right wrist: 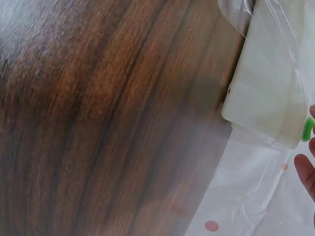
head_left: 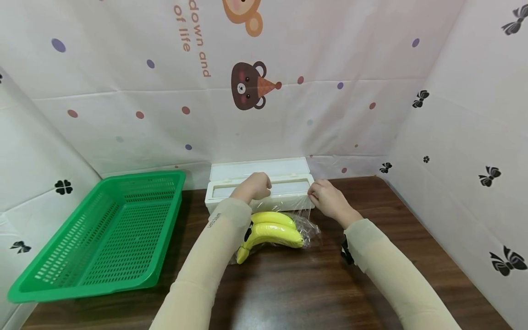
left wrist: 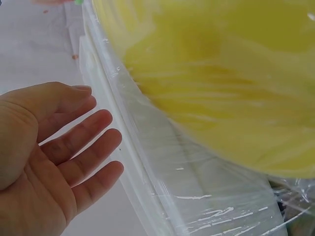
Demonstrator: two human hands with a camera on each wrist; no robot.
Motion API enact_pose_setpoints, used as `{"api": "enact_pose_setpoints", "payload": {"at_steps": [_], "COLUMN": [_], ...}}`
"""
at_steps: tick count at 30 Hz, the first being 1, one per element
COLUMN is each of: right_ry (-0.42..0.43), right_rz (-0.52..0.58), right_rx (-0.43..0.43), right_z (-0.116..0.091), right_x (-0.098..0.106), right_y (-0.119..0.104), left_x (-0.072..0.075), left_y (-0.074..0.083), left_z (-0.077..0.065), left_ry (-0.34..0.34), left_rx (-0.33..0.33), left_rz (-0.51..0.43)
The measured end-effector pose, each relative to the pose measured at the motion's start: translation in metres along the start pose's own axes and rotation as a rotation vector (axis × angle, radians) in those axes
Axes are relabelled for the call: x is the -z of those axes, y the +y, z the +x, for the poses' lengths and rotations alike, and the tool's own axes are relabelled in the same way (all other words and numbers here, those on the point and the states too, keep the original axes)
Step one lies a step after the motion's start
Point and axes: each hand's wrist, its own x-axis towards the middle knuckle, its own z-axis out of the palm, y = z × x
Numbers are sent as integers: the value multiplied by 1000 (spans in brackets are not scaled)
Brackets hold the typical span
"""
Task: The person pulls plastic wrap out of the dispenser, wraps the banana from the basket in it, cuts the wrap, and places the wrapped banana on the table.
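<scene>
A white cling film dispenser (head_left: 214, 197) with its lid (head_left: 260, 168) raised stands at the back of the table. Clear cling film (head_left: 311, 227) runs from it down over a bunch of yellow bananas (head_left: 274, 233) lying in front. My left hand (head_left: 253, 187) is over the box's middle; in the left wrist view its fingers (left wrist: 93, 140) curve loosely around nothing, beside the film-covered box. At the box's right end, my right hand (head_left: 327, 197) pinches a small green slide cutter (right wrist: 307, 130), with the fingertips only partly in the right wrist view.
A green plastic basket (head_left: 154, 275) stands at the left of the dark wooden table (head_left: 305, 288). Printed white sheeting (head_left: 330, 119) hangs close behind the box and along both sides.
</scene>
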Motion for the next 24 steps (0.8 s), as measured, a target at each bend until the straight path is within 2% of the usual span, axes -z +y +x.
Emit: {"api": "enact_pose_setpoints", "payload": {"at_steps": [6,24], "right_ry": [-8,-38], "right_rz": [18,41], "right_rx": [-15,-27], "right_z": [-1,-2], "right_x": [1,3], "right_y": [-2,-4], "left_x": [2,9], "left_y": [-3,-26], "left_z": [-5,-22], "left_ry": [-11,-9], "left_rx": [11,65], "left_rz": [-9,-14]}}
